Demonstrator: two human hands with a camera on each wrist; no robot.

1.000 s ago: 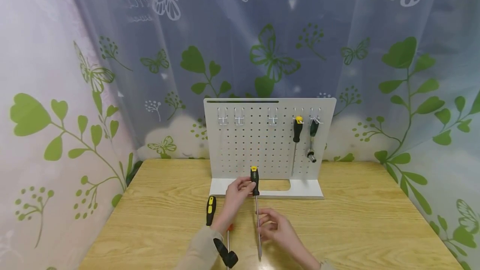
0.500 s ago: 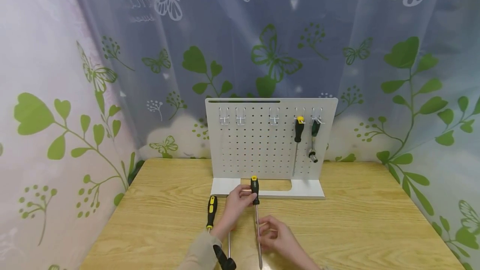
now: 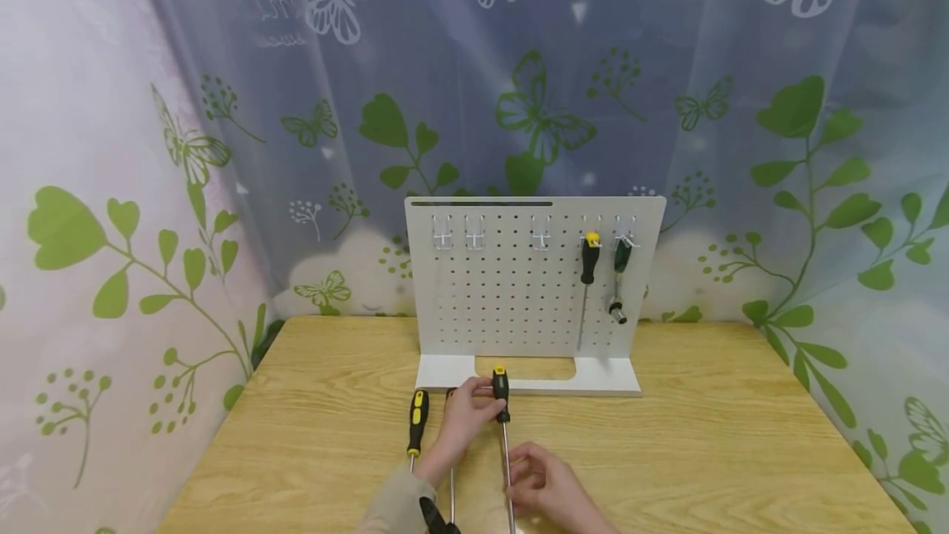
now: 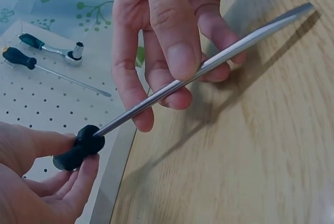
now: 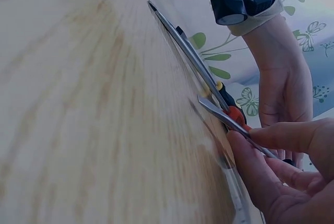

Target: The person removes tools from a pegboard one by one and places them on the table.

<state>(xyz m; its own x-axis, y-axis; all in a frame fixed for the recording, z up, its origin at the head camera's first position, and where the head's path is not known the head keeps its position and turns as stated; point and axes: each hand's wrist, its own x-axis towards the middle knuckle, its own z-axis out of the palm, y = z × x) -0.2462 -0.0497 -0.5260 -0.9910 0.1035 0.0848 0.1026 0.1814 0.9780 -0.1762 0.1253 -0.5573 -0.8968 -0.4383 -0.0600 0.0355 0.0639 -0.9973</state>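
A flat-blade screwdriver (image 3: pixel 500 390) with a black handle and yellow end is held above the wooden table, in front of the pegboard. My left hand (image 3: pixel 467 417) pinches its handle between thumb and fingers, seen up close in the left wrist view. My right hand (image 4: pixel 167 31) pinches the steel shaft (image 4: pixel 224 54) with thumb and fingers, nearer the blade end. In the head view the blade tip is cut off by the bottom edge. The right wrist view shows the tip just beyond the fingers of the right hand.
A black-and-yellow screwdriver (image 3: pixel 418 423) lies left of the left arm. Another tool's shaft (image 3: pixel 452 491) lies beside it, its handle mostly hidden. The white pegboard (image 3: pixel 511 295) carries several hooks, a hanging screwdriver (image 3: pixel 589 258) and a ratchet wrench (image 3: pixel 619 274).
Both hands have moved together toward the near side of the table, bringing the screwdriver with them. Each keeps its hold on it. The tools on the pegboard stay put.
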